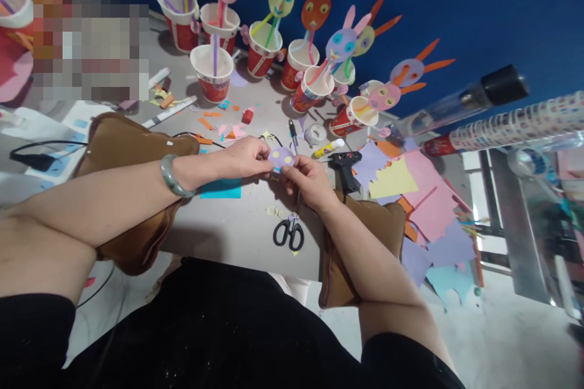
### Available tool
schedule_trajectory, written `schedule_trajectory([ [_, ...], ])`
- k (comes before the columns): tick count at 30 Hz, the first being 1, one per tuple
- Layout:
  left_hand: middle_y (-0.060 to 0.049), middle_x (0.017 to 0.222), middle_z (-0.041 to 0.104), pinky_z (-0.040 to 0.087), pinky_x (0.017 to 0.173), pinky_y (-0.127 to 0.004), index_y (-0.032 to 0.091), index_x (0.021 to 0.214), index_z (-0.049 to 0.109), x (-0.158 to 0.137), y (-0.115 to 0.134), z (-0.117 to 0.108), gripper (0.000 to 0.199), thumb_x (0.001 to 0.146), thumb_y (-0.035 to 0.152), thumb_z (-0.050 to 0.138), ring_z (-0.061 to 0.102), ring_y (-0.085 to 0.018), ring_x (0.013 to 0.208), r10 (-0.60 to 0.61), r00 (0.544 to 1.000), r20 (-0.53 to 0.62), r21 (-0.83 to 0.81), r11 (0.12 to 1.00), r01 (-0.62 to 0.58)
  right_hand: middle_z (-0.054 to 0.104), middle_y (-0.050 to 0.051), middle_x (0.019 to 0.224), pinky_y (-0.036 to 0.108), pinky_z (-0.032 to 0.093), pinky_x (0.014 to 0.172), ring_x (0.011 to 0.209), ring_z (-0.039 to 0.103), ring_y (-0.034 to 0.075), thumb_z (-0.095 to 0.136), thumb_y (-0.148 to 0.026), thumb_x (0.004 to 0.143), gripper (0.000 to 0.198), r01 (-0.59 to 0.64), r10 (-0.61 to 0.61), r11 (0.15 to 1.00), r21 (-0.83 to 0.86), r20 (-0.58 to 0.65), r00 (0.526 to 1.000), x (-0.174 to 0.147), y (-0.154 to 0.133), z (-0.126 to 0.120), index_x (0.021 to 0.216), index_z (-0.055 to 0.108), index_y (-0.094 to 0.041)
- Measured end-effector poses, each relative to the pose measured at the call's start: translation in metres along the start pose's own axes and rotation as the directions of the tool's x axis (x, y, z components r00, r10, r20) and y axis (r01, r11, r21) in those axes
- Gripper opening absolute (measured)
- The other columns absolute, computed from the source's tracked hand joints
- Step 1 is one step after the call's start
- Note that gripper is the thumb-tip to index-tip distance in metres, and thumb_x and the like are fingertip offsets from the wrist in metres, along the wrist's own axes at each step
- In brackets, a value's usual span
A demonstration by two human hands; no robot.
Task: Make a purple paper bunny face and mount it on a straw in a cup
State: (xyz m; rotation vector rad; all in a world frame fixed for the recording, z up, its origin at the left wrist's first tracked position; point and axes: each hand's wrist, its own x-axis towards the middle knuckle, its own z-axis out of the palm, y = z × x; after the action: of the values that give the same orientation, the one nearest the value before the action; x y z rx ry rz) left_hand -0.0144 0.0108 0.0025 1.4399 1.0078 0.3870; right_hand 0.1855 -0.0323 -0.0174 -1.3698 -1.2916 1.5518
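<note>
A small purple paper face [286, 155] with pale yellow eye spots and a bit of blue below them is held between both hands. My left hand [246, 157], a bracelet on its wrist, pinches the left edge. With thumb and fingers my right hand [312, 181] grips the lower right edge. Black-handled scissors [288, 234] lie on the table just below the hands. Beyond them are a black pen [292, 131], a roll of tape [316, 134] and a yellow glue stick [329, 147]. A blue paper sheet [221, 188] lies under my left forearm.
Red-and-white paper cups [264, 48] holding paper rabbit faces on straws line the back. A black glue gun [347, 169] sits right of my hand. Coloured paper [429, 194] is heaped at the right. Brown cushions [137, 140] lie under both forearms. Paper scraps [230, 131] litter the middle.
</note>
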Motion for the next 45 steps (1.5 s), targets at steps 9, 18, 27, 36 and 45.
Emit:
schedule_trajectory([
  [9, 0.002, 0.057, 0.068, 0.045, 0.047, -0.019, 0.017, 0.064, 0.062, 0.001, -0.001, 0.001, 0.02, 0.078, 0.003, 0.064, 0.061, -0.009, 0.048, -0.03, 1.0, -0.005, 0.012, 0.999, 0.03, 0.062, -0.006, 0.055, 0.023, 0.036, 0.042, 0.038, 0.05, 0.009, 0.083, -0.048, 0.074, 0.038, 0.031, -0.031, 0.999, 0.027, -0.02, 0.999, 0.001, -0.001, 0.0, 0.071, 0.055, -0.024],
  [18, 0.001, 0.058, 0.064, 0.039, 0.048, -0.018, 0.017, 0.067, 0.064, 0.003, 0.007, -0.028, 0.021, 0.086, 0.011, 0.065, 0.055, -0.006, 0.05, 0.067, 0.935, -0.348, -0.023, 0.997, -0.08, 0.062, -0.004, 0.06, 0.027, 0.041, 0.053, 0.051, 0.052, 0.011, 0.069, -0.029, 0.081, 0.01, 0.248, -0.356, 0.86, -0.446, -0.177, 0.918, 0.0, -0.001, -0.012, 0.074, 0.063, -0.023],
  [27, 0.002, 0.058, 0.062, 0.034, 0.049, -0.02, 0.017, 0.063, 0.064, 0.002, 0.015, -0.032, 0.025, 0.087, 0.009, 0.064, 0.05, -0.005, 0.049, -0.013, 0.948, -0.318, -0.07, 0.997, -0.01, 0.073, 0.003, 0.077, 0.037, 0.041, 0.078, 0.075, 0.063, 0.019, 0.065, -0.027, 0.092, 0.011, 0.415, -0.422, 0.505, -0.757, 0.202, 0.884, 0.001, 0.009, -0.01, 0.085, 0.072, -0.023],
  [36, -0.002, 0.058, 0.064, 0.032, 0.046, -0.022, 0.017, 0.063, 0.062, 0.003, 0.01, -0.028, 0.028, 0.09, 0.011, 0.065, 0.05, -0.005, 0.045, -0.134, 0.982, -0.136, -0.201, 0.974, 0.105, 0.072, 0.0, 0.074, 0.034, 0.048, 0.073, 0.067, 0.062, 0.016, 0.071, -0.034, 0.088, 0.013, 0.321, -0.429, 0.705, -0.632, -0.019, 0.903, 0.001, 0.007, -0.008, 0.092, 0.074, -0.022],
  [45, -0.004, 0.065, 0.073, 0.044, 0.049, -0.019, 0.015, 0.066, 0.065, 0.005, 0.003, -0.02, 0.022, 0.087, 0.011, 0.068, 0.057, -0.006, 0.048, -0.072, 0.997, -0.007, -0.181, 0.981, 0.07, 0.073, 0.0, 0.075, 0.03, 0.055, 0.067, 0.067, 0.065, 0.015, 0.073, -0.037, 0.082, 0.015, 0.297, -0.412, 0.838, -0.457, -0.176, 0.894, 0.002, -0.003, -0.008, 0.088, 0.075, -0.023],
])
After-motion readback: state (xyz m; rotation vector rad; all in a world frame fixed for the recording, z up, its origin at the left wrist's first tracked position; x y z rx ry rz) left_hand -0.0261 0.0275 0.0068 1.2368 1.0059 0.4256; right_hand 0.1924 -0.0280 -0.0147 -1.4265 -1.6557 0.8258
